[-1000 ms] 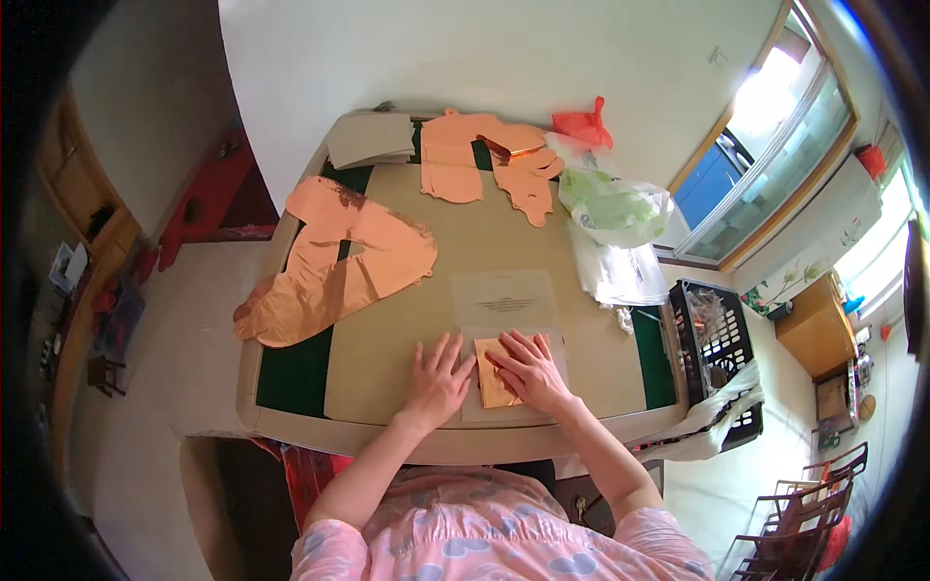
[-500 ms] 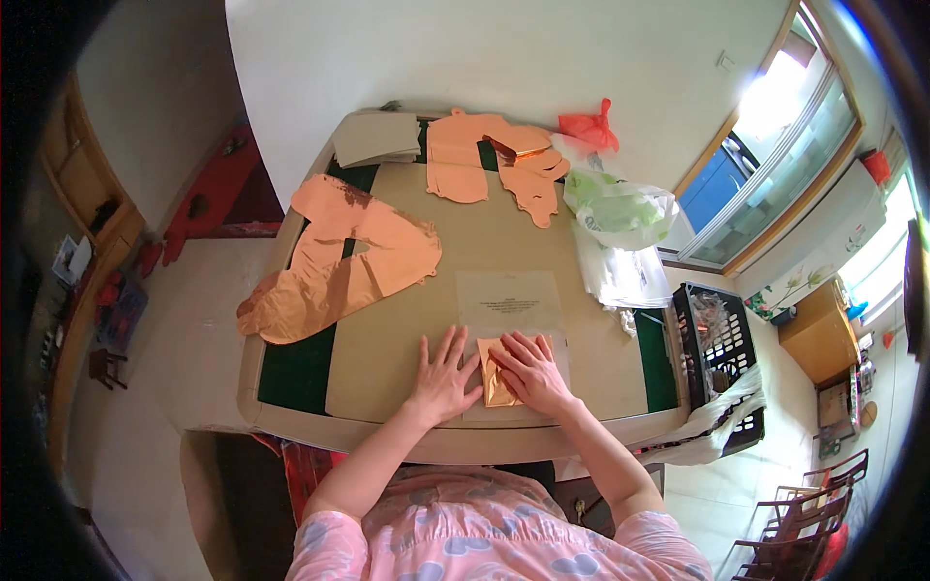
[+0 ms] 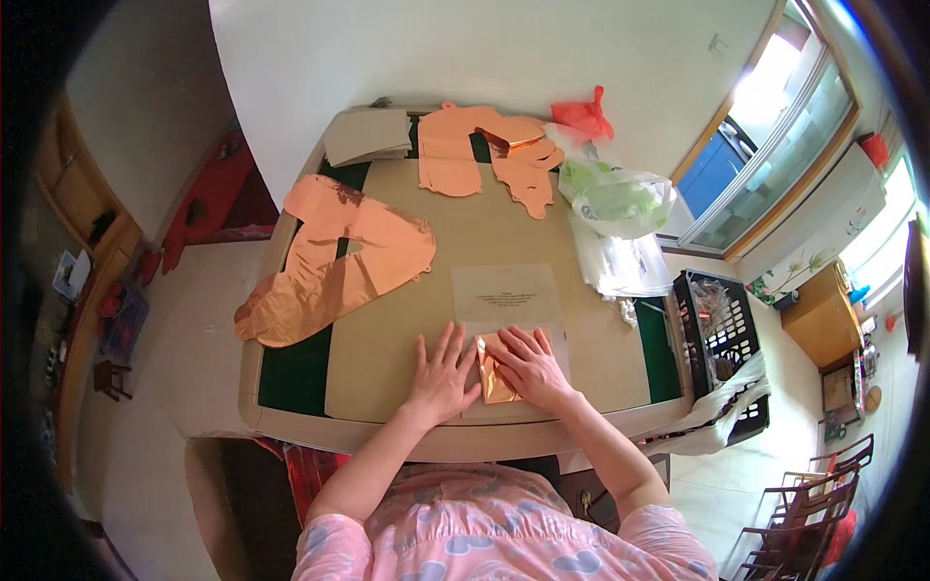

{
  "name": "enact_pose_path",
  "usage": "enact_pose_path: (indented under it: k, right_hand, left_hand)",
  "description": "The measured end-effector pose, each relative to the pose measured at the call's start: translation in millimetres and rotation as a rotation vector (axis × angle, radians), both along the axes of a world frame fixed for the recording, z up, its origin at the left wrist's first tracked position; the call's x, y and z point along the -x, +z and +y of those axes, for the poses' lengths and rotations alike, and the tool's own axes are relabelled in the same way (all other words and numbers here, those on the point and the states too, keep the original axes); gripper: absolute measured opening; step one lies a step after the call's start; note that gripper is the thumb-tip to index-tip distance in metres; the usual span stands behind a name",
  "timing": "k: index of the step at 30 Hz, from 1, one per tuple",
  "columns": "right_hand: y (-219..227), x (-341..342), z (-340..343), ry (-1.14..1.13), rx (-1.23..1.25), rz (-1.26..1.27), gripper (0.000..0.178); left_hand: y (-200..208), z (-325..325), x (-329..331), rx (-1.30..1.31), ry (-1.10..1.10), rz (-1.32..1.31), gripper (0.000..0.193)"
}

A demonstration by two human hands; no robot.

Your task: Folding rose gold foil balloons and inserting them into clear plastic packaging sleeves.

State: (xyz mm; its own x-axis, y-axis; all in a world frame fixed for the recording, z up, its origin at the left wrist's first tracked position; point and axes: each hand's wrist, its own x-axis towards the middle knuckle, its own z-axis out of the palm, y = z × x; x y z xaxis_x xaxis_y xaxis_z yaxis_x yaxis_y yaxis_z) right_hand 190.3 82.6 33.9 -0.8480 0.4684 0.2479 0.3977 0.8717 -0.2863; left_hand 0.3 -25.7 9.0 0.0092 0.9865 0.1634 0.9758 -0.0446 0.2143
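A small folded packet of copper-coloured foil [image 3: 496, 385] lies near the table's front edge, on a clear plastic bag [image 3: 504, 279] with a printed panel. Across the packet's right part, my right hand [image 3: 535, 371] rests flat with its fingers stretched out, covering some of it. My left hand [image 3: 441, 381] lies open, palm down, fingers spread, just at the packet's left side. Farther left is a large flat foil balloon [image 3: 373, 273] of the same colour, creased and shiny. More flat foil balloons [image 3: 450, 160] lie at the table's far side.
Grey-beige sheets [image 3: 368, 136] are stacked at the far left. On the right are a red plastic bag [image 3: 584, 116], a white-green bag [image 3: 615, 198] and clear bags [image 3: 620, 266]. A black crate [image 3: 717, 329] stands against the table's right edge.
The view has shifted slightly. Both hands stay in nearly the same place, the right still flat on the folded foil packet.
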Motion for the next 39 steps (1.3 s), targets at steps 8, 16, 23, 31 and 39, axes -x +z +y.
enact_pose_path:
  k: [8,16,23,31,39]
  right_hand:
    - [-1.9,-0.3,0.2,0.0,-0.017,-0.031,0.045]
    - [-1.3,0.2,0.5,-0.012,0.001,-0.048,0.045]
    - [-2.6,0.1,0.8,-0.013,0.005,-0.034,0.046]
    - [-5.5,-0.2,0.2,-0.02,-0.01,-0.028,0.044]
    - [-5.1,-0.8,1.7,-0.015,-0.041,-0.037,0.04]
  left_hand:
    - [0.5,5.1,3.5,0.019,-0.006,-0.062,0.074]
    - [0.0,2.6,6.4,-0.046,-0.072,-0.055,0.064]
    - [-1.3,6.2,-0.1,-0.011,-0.042,-0.063,0.061]
    - [-6.0,4.8,0.8,-0.042,-0.057,-0.08,0.06]
    - [0.1,-23.9,0.9,-0.152,-0.162,-0.163,0.04]
